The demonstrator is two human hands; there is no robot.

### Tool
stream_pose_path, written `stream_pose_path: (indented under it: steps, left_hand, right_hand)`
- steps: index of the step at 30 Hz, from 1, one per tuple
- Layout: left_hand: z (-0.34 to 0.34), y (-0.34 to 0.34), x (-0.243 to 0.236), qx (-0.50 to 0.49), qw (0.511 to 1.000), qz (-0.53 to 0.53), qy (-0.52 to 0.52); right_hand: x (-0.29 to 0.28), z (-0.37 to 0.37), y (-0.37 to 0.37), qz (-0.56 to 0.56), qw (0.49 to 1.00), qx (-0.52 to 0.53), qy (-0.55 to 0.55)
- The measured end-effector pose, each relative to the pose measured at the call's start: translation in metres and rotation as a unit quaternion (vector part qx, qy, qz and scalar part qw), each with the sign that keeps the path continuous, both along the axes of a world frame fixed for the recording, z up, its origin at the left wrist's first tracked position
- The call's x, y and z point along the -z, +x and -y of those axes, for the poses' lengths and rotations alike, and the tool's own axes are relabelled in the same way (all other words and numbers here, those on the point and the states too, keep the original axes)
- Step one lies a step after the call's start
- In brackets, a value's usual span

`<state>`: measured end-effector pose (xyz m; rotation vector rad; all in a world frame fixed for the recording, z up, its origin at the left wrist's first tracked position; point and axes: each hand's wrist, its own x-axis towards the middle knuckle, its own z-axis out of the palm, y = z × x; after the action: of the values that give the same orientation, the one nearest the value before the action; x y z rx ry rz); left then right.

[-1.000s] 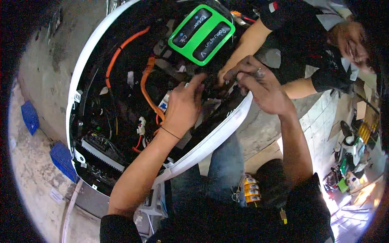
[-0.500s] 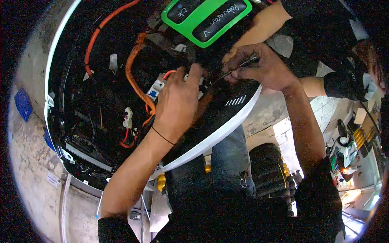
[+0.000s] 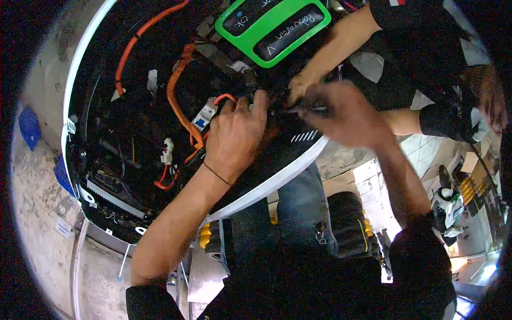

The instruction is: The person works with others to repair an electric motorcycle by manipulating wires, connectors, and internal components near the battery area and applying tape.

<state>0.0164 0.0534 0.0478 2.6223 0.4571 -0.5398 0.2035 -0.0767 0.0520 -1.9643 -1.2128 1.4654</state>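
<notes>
Left hand (image 3: 234, 136): palm down inside the open, white-rimmed machine housing (image 3: 288, 170), fingers spread narrow and pressed onto dark parts beside the orange cable (image 3: 178, 90) and a small white-and-blue breaker (image 3: 204, 114); what lies under it is hidden. Right hand (image 3: 346, 114): motion-blurred, closed around a slim dark tool (image 3: 301, 110) whose tip points toward the left fingertips; its kind cannot be told. A co-worker's hand (image 3: 298, 85) reaches in just beyond, below the green-framed black module (image 3: 272, 26), which is cut off at the top edge.
</notes>
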Motion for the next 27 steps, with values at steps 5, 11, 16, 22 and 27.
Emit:
stream_pose_path:
  steps: [5,11,16,22,27]
  left_hand:
    - [-0.003,0.009,-0.005,-0.034,0.999,-0.001,-0.035]
    - [-0.004,0.007,0.003,-0.038,0.995,0.012,-0.09]
    - [-0.008,0.001,0.008,-0.052,0.99,0.012,-0.134]
    - [-0.008,-0.007,0.012,-0.066,0.991,0.006,-0.118]
    - [-0.008,-0.006,0.014,-0.054,0.991,0.051,-0.113]
  right_hand:
    - [-0.057,-0.006,-0.063,0.227,0.964,-0.091,0.106]
    - [-0.058,-0.015,-0.038,0.005,0.992,-0.085,-0.096]
    - [-0.046,0.002,-0.056,0.031,0.998,0.038,0.037]
    - [-0.001,0.013,0.005,-0.027,0.999,-0.003,0.041]
    - [0.028,0.003,0.021,-0.118,0.992,0.018,-0.032]
